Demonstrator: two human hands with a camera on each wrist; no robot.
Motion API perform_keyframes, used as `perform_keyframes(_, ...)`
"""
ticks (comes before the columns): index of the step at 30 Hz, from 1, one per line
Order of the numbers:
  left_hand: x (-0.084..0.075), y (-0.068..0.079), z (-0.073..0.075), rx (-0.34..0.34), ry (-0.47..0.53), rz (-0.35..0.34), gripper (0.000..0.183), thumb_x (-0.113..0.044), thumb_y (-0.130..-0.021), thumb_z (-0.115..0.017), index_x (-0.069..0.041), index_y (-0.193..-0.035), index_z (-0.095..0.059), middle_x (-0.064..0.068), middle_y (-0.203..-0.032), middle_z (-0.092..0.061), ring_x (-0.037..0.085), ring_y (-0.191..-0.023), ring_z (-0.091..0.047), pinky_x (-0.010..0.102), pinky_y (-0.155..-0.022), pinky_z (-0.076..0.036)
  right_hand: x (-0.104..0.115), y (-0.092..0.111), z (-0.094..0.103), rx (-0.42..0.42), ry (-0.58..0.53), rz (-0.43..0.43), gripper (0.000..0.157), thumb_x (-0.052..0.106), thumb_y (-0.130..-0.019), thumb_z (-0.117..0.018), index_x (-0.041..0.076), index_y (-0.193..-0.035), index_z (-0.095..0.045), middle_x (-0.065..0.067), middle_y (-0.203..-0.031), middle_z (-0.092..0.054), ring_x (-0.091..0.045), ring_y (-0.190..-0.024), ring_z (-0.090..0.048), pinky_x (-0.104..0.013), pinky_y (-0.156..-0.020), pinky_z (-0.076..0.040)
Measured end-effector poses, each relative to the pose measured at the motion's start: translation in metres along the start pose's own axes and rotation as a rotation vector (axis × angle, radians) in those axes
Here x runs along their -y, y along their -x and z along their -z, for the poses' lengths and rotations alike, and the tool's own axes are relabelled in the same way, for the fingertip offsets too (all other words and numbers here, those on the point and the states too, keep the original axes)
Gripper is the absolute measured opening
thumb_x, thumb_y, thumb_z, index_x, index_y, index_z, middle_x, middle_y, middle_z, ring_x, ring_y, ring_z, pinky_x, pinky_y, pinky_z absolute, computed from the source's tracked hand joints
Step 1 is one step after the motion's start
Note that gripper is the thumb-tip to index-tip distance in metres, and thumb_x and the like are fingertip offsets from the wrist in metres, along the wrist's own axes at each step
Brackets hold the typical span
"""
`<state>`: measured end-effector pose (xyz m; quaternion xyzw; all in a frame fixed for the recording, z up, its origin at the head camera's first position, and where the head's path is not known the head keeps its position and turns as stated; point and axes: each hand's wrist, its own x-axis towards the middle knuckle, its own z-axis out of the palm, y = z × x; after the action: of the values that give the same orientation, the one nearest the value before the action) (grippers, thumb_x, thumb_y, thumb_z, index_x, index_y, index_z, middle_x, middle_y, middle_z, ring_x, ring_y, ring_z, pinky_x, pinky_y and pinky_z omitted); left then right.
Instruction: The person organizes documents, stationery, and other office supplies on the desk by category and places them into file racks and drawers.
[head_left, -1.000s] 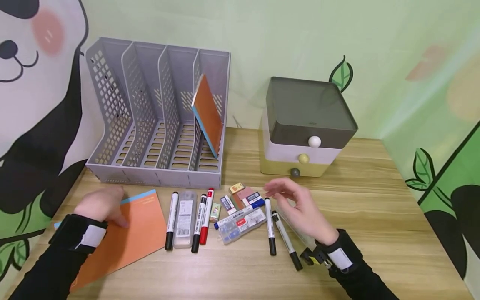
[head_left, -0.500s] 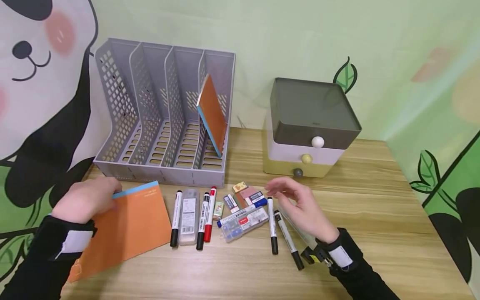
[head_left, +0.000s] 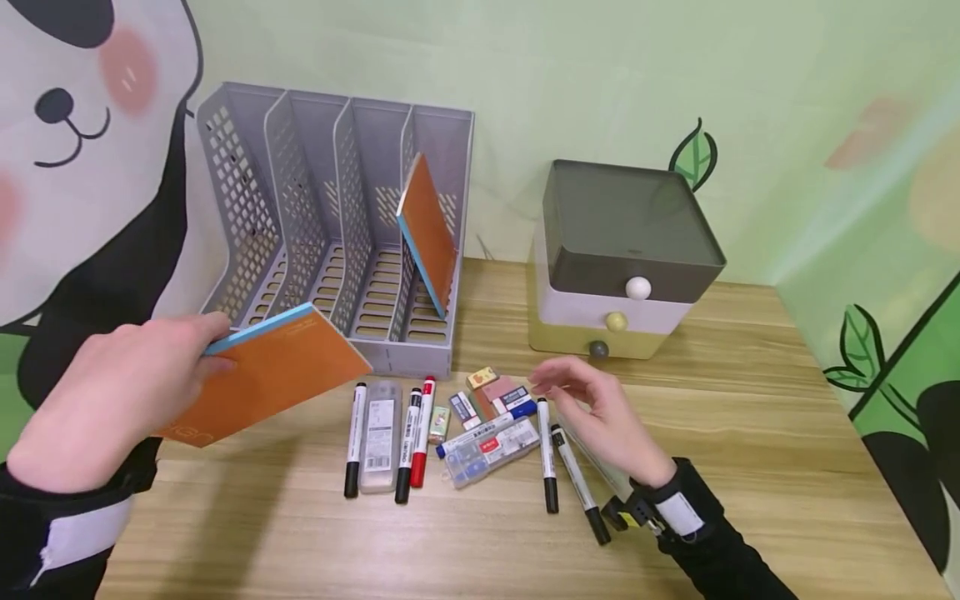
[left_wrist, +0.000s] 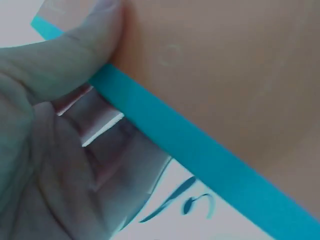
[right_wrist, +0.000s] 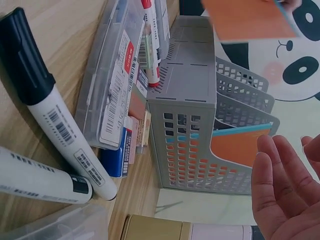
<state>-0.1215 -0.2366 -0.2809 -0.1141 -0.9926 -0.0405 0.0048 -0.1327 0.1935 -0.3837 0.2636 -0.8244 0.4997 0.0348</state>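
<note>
My left hand (head_left: 123, 387) pinches an orange notebook (head_left: 270, 367) by its blue spine edge, thumb on the cover and fingers behind. The notebook is tilted in the air, overlapping the front left of the grey file rack (head_left: 405, 360) in the head view. The left wrist view shows the thumb over the blue strip (left_wrist: 165, 135). My right hand (head_left: 600, 408) hovers with relaxed fingers over the right end of the stationery, holding nothing. Close to it lie two black-capped markers (head_left: 547, 458). A second orange notebook (head_left: 429, 237) leans in the rack's rightmost slot.
Across the middle lie several markers, a clear case (head_left: 380, 437), a blue marker (head_left: 487, 427), a clear box (head_left: 491, 454) and several erasers (head_left: 482, 378). A drawer box (head_left: 630, 267) with round knobs stands at the back right, near the wall.
The left hand has shifted from lying over the flat notebook to its blue edge, then lifted it off the table. The right hand has stayed nearly still.
</note>
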Motion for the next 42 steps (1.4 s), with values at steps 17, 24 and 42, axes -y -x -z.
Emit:
perform_keyframes(17,-0.091,-0.029,-0.031,-0.571,0.588,-0.365,0.017,-0.005,-0.08,-0.073,-0.003,-0.086,-0.057,0.006,-0.073,-0.065,0.016,-0.061,-0.064,0.029,-0.052,-0.054,0.011,-0.029,-0.019,0.039,-0.252,0.055,0.049,-0.003,-0.089,-0.057,0.001,-0.135,-0.04,-0.018,-0.125,-0.055,-0.031,-0.116,-0.052,-0.044,-0.099,-0.044)
perform_keyframes(24,-0.132,-0.059,-0.075,-0.508,1.052,-0.269,0.011,-0.008,-0.087,-0.067,-0.001,-0.09,-0.059,0.009,-0.089,-0.067,0.017,-0.072,-0.067,0.023,-0.056,-0.053,0.007,-0.035,-0.027,-0.078,-0.431,-0.031,0.043,0.004,-0.095,-0.052,-0.002,-0.136,-0.039,-0.021,-0.126,-0.055,-0.022,-0.11,-0.058,-0.034,-0.092,-0.05)
perform_keyframes(42,-0.151,-0.063,-0.096,0.183,1.172,-0.456,0.055,-0.021,-0.09,-0.064,-0.015,-0.139,-0.039,0.005,-0.132,-0.054,0.017,-0.113,-0.057,0.038,-0.092,-0.049,-0.008,-0.041,-0.016,-0.072,-0.665,-0.186,0.037,0.005,-0.101,-0.035,-0.014,-0.134,-0.036,-0.002,-0.105,-0.062,-0.012,-0.091,-0.061,-0.024,-0.079,-0.052)
